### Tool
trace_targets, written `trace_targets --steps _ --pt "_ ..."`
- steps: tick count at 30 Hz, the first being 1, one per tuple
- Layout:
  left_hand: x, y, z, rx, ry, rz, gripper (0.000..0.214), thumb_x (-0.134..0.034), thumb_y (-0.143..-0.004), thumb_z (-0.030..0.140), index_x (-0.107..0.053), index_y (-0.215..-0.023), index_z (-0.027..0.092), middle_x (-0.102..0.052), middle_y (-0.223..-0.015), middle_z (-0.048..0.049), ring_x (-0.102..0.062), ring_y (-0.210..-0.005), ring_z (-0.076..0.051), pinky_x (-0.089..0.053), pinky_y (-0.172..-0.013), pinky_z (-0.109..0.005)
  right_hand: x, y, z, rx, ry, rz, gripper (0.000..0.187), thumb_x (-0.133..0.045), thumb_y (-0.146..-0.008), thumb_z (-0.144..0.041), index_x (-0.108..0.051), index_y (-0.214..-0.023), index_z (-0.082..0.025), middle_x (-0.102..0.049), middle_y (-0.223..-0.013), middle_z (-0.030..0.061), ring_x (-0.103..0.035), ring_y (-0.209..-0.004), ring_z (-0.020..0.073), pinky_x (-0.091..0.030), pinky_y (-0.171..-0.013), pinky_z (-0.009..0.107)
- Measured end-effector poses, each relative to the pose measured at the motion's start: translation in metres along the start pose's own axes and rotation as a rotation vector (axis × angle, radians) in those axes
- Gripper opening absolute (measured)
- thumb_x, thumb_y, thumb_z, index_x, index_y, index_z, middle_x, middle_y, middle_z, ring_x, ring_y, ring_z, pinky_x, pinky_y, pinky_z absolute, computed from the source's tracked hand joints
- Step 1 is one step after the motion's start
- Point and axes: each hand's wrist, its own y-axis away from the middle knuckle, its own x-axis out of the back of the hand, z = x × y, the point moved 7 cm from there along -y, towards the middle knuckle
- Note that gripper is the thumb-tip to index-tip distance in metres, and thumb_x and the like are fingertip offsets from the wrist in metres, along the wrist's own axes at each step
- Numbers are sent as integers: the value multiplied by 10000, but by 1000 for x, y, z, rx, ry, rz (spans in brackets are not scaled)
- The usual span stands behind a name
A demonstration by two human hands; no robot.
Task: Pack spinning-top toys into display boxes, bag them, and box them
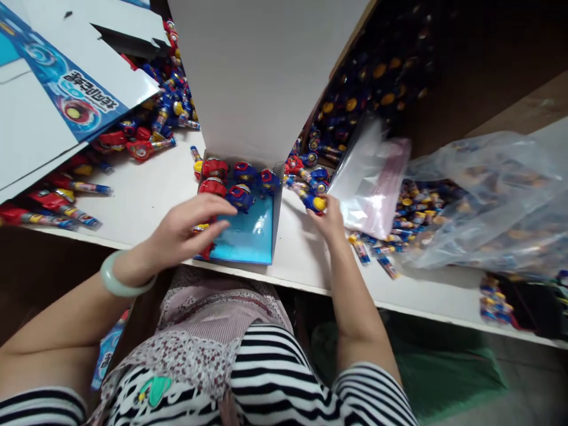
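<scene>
An open cardboard box (276,228) with a blue inside bottom stands at the table's front edge, its tall white lid raised at the back. Red toys (213,187) line its left side, and several blue toys (241,196) sit towards the back. Over the box's left part is my left hand (190,228), thumb and fingers apart, partly covering a red toy beneath it. To the right of the box, my right hand (329,220) grips a blue toy with a yellow disc (316,203). A printed tube seems to extend from that toy; whether it is joined to it I cannot tell.
Printed flattened cartons (84,89) lie at left over more red and blue toys (142,148). At right are clear plastic sleeves (373,183), loose candy-like tubes (388,267) and a large translucent bag (492,195). A dark heap of toys (355,103) fills the back right.
</scene>
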Motion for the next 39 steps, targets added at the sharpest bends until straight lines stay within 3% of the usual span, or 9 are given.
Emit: trace_targets --steps 3,6,10,14,18,21,26,32,39 --pt "-39 16 39 -114 37 -110 385 -564 -942 176 -569 -1316 267 -714 -1186 -86 -652 -1170 -227 -559 -1001 -417 59 46 -13 61 -203 82 513 -645 -799 -430 -549 -1262 -233 -625 -1219 119 -646 -1043 276 -549 -896 430" --pt "-86 20 48 -81 -144 -147 497 -588 -942 263 -475 -1421 195 -543 -1456 -184 -434 -1424 -355 -399 -1149 -588 87 85 -54 279 -196 -101 476 -689 -804 -464 -603 -1247 -315 -675 -1170 92 -675 -998 274 -557 -871 431" --pt "-133 26 15 165 -180 -245 337 -472 -989 234 -543 -1306 145 -632 -1265 -198 -609 -1172 -321 -489 -999 -528 76 108 -88 354 -209 -178 517 -700 -832 -452 -571 -1325 -363 -710 -1084 80 -699 -906 263 -590 -777 425" --pt "-144 44 -8 353 178 -189 256 -449 -1002 265 -561 -1217 185 -662 -1084 -115 -645 -978 -223 -559 -863 -379 36 116 -103 383 -452 -94 666 -725 -821 -483 -460 -1422 -377 -606 -1325 94 -691 -1020 257 -628 -776 420" --pt "-115 62 -1 309 236 -97 390 -527 -983 325 -491 -1356 215 -649 -1205 -127 -645 -1088 -233 -568 -927 -390 10 110 -113 389 -649 40 570 -678 -873 -403 -412 -1378 -410 -558 -1300 73 -682 -1057 229 -650 -757 381" --pt "-52 70 8 192 102 144 504 -586 -959 291 -433 -1438 257 -632 -1263 -126 -637 -1137 -231 -567 -964 -401 3 94 -124 452 -583 158 535 -625 -911 -358 -384 -1386 -401 -531 -1297 90 -658 -1100 238 -645 -790 395" --pt "39 74 -26 284 -64 549 170 -591 -950 252 -626 -1115 244 -669 -989 -35 -674 -889 -156 -595 -819 -318 -23 77 -159 696 -371 80 444 -552 -964 -306 -435 -1390 -347 -571 -1204 100 -626 -1134 253 -598 -929 460" --pt "40 67 -80 468 -3 514 128 -595 -927 265 -618 -1036 201 -670 -937 -26 -677 -824 -133 -597 -775 -276 -34 82 -181 709 -319 -97 481 -533 -981 -282 -424 -1441 -372 -573 -1256 91 -625 -1161 243 -586 -961 426" --pt "28 60 -72 297 -61 341 107 -632 -898 246 -663 -994 208 -671 -959 -43 -649 -919 -180 -565 -841 -341 -54 84 -180 673 -199 -168 407 -489 -1006 -280 -506 -1403 -369 -539 -1288 104 -635 -1147 244 -607 -925 398"
